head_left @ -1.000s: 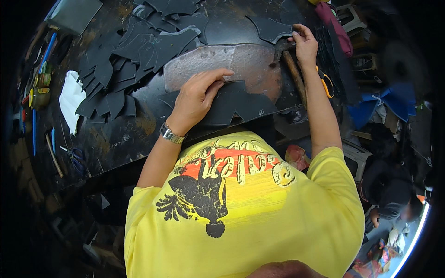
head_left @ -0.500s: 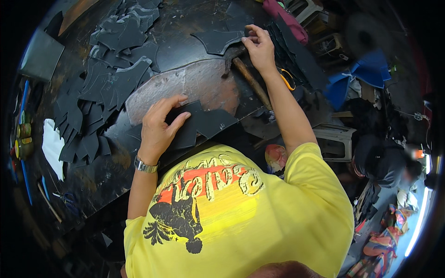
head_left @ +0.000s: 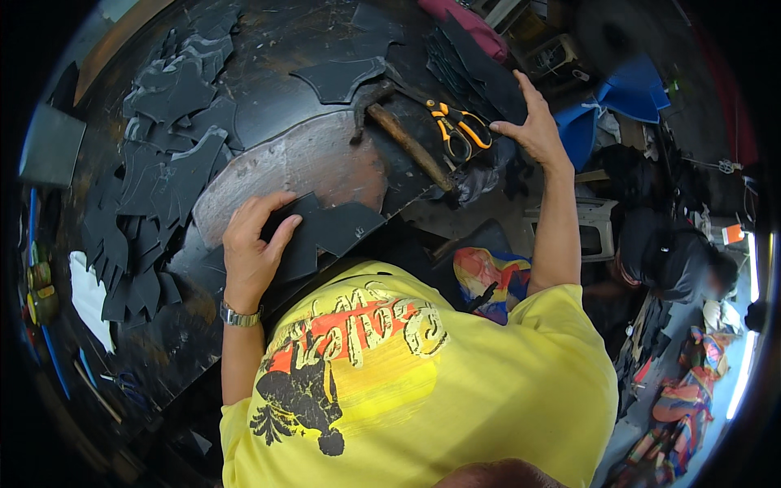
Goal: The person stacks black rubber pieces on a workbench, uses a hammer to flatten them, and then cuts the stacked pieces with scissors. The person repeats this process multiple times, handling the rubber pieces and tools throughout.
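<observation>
My left hand (head_left: 256,244) rests at the table's near edge on a dark, flat cut piece (head_left: 338,228), thumb and fingers apart. Off the right edge of the table, my right hand (head_left: 537,134) is open and empty, its fingers stretched beside a stack of dark sheet pieces (head_left: 468,61). Between the hands lie a hammer (head_left: 407,145) with a wooden handle and a pair of scissors (head_left: 460,130) with orange and black grips. A stone slab (head_left: 301,163) sits in front of my left hand. Beyond it lies another curved dark piece (head_left: 342,79).
Many dark cut pieces (head_left: 167,175) are heaped on the left of the black table (head_left: 268,81). A white sheet (head_left: 89,301) lies by that heap. To the right are a plastic stool (head_left: 582,228), a blue object (head_left: 634,89) and a person (head_left: 667,252) in dark clothes.
My right hand has let go of the curved dark piece and moved right, opening beside the stack. The scissors now show fully. My left hand stays on its piece; the whole view has shifted.
</observation>
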`<move>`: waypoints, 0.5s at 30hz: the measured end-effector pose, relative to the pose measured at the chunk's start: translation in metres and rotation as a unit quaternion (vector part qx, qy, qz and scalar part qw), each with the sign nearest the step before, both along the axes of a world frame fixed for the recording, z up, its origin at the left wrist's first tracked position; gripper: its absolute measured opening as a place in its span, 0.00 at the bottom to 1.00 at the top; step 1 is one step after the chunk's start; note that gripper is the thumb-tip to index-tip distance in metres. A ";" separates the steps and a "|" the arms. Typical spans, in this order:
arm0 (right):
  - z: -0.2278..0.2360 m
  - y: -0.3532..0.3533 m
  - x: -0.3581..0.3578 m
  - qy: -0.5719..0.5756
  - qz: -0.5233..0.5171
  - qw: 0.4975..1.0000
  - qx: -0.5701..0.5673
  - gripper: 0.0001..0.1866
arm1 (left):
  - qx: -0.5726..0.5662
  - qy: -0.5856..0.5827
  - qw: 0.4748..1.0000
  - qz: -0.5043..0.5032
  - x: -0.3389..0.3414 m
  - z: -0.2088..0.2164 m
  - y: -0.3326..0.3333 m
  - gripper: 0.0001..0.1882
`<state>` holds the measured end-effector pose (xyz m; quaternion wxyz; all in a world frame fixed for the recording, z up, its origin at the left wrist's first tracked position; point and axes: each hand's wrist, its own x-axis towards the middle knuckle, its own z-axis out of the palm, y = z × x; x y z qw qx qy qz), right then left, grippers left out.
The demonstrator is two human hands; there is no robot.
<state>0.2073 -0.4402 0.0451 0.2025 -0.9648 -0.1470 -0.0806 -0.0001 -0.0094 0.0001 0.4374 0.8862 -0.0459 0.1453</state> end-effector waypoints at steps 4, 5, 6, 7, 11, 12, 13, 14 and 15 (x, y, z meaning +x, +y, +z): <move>-0.018 -0.015 -0.010 0.031 -0.020 0.999 0.033 0.58 | 0.003 0.008 1.000 0.005 0.000 0.000 -0.001 0.14; -0.022 -0.015 -0.012 0.019 -0.028 0.999 0.040 0.55 | 0.007 0.003 1.000 0.003 0.000 0.000 -0.001 0.13; -0.025 -0.015 -0.013 0.008 -0.028 0.999 0.037 0.53 | 0.009 0.002 1.000 0.003 0.000 0.000 -0.002 0.13; -0.027 -0.015 -0.014 0.002 -0.030 0.999 0.033 0.51 | 0.010 0.004 1.000 0.007 0.000 0.000 -0.002 0.13; -0.030 -0.015 -0.014 -0.034 -0.029 0.999 0.018 0.40 | 0.028 0.001 1.000 0.010 -0.001 0.000 -0.002 0.13; -0.029 -0.015 -0.014 -0.028 -0.039 0.998 0.030 0.37 | 0.030 0.001 0.999 0.010 -0.001 -0.001 -0.002 0.13; -0.028 -0.015 -0.013 -0.025 -0.042 0.998 0.040 0.34 | 0.031 0.004 0.999 0.014 -0.001 -0.001 -0.002 0.13; -0.027 -0.016 -0.011 -0.021 -0.041 0.998 0.050 0.31 | 0.030 0.001 0.999 0.011 -0.001 -0.001 -0.002 0.13; -0.027 -0.016 -0.009 -0.029 -0.043 0.996 0.076 0.28 | 0.029 0.001 1.000 0.012 -0.001 -0.002 -0.002 0.13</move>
